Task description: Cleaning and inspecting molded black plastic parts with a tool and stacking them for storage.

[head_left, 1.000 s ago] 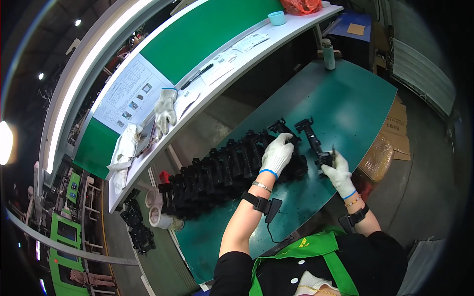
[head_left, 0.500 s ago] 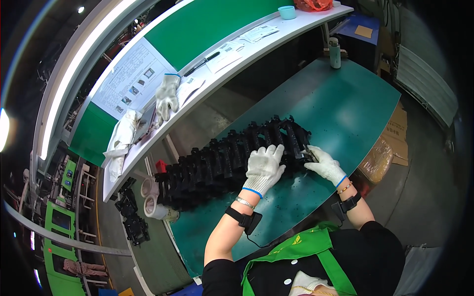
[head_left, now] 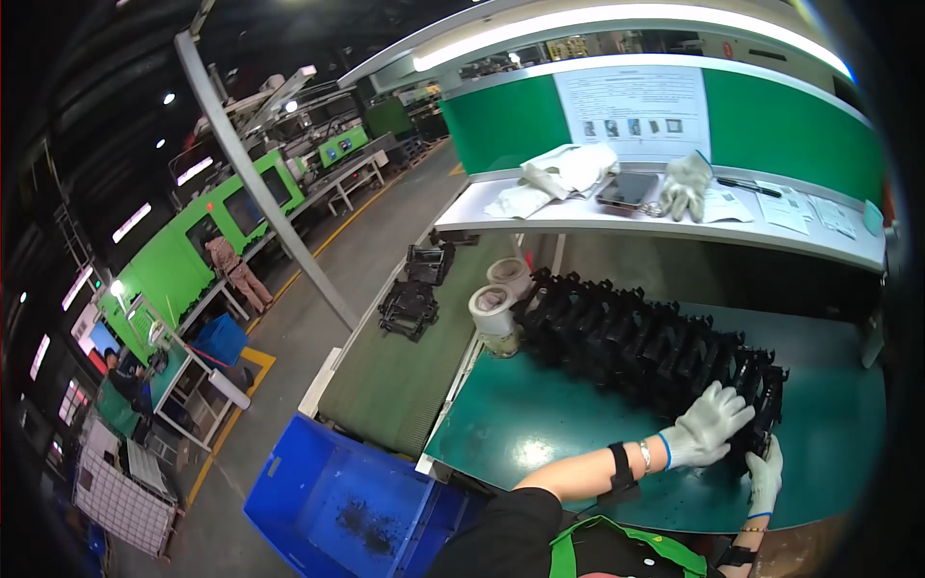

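Note:
A long row of black plastic frames (head_left: 636,332) stands packed side by side on the green tabletop (head_left: 525,414). My left hand (head_left: 711,426), in a white knit glove with a blue cuff, lies over the near side of the row towards its right end. Its fingers stretch out across the frames and grip nothing that shows. At the right end, my right hand (head_left: 765,474), gloved the same way, has its fingers bent against the last frame. Whatever sits between those fingers is hidden against the black plastic.
Left of the table runs a green conveyor belt (head_left: 390,385) with loose black frames (head_left: 409,308) on it. A blue bin (head_left: 337,501) stands below its near end. Tape rolls (head_left: 493,308) sit at the table's left edge. Behind, a white shelf (head_left: 588,220) holds gloves, a phone and papers.
My view has swung left, bringing the conveyor, the blue bin and the workshop in. Both hands stay by the right end of the row. The grey metal piece at my right fingers no longer shows.

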Motion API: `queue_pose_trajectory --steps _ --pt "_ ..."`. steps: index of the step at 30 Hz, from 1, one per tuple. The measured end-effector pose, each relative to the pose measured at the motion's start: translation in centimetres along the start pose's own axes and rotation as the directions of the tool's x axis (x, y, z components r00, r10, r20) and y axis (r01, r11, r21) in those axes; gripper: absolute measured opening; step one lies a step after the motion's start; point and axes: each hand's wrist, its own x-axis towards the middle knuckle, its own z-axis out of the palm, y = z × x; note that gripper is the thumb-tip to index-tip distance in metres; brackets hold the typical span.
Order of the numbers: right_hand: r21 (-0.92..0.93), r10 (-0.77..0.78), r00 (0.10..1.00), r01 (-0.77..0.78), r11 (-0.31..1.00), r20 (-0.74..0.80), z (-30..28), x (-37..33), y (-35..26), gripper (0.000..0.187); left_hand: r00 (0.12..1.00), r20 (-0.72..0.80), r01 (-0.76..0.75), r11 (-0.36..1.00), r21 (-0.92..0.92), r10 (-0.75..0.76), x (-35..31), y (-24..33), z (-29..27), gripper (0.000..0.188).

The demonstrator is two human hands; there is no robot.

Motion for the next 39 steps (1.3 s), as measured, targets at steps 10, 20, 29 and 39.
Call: queue_pose_trajectory --steps 10,20,29,39 --pt "-0.361 -0.4 0.915 0.357 0.862 -0.05 -4.1 -3.4 -2.5 0.058 0.953 -0.037 0.283 0.928 -0.244 -0.3 -13.4 -2.4 -2.0 0.069" --pt "0.269 -0.049 0.68 -0.222 0.937 0.732 23.0 -11.1 -15.1 0.047 0.888 0.371 0.25 -0.39 -0.886 -0.272 -21.0 -6.2 -1.1 0.061" --pt "0.064 0.252 0.421 -0.607 0.792 0.871 37.4 -14.9 -13.0 0.05 0.839 0.276 0.085 -0.388 -0.918 -0.469 -31.0 -10.2 -2.8 0.055" --pt "0.143 0.198 0.256 -0.879 0.454 0.946 40.9 -16.2 -9.7 0.064 0.813 0.413 -0.027 -0.734 -0.679 -0.411 -34.2 -13.5 -2.1 0.053"
